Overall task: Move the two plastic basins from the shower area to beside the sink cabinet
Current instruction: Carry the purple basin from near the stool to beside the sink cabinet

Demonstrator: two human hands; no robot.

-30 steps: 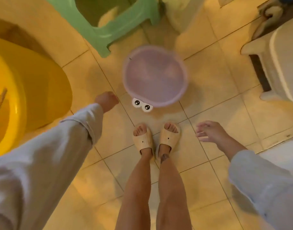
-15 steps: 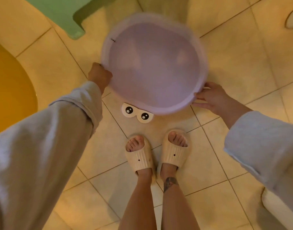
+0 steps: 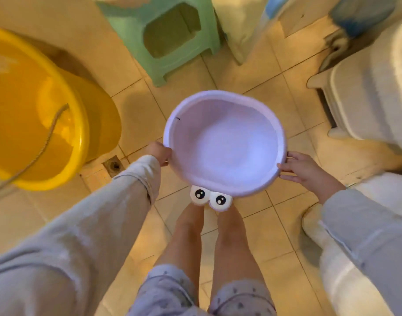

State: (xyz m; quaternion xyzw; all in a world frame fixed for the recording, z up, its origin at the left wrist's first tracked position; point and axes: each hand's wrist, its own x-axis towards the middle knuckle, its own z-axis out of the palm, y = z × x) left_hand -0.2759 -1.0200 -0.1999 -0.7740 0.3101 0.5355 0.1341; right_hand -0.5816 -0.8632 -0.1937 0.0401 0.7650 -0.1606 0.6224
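I have lifted the lilac basin (image 3: 225, 144) off the tiles since half a second ago; it now hangs level above my shins. My left hand (image 3: 159, 152) curls closed over its left rim, and my right hand (image 3: 302, 169) pinches the right rim. The yellow tub (image 3: 47, 133) stands well left, the green stool (image 3: 172, 35) ahead, bare floor (image 3: 259, 215) around my legs.

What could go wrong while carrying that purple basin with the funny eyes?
The basin is held only at its rim, by the left hand and right hand, so it might slip. It also hides the feet, and the green stool and yellow tub stand close by, so a step could bump them or trip on them.
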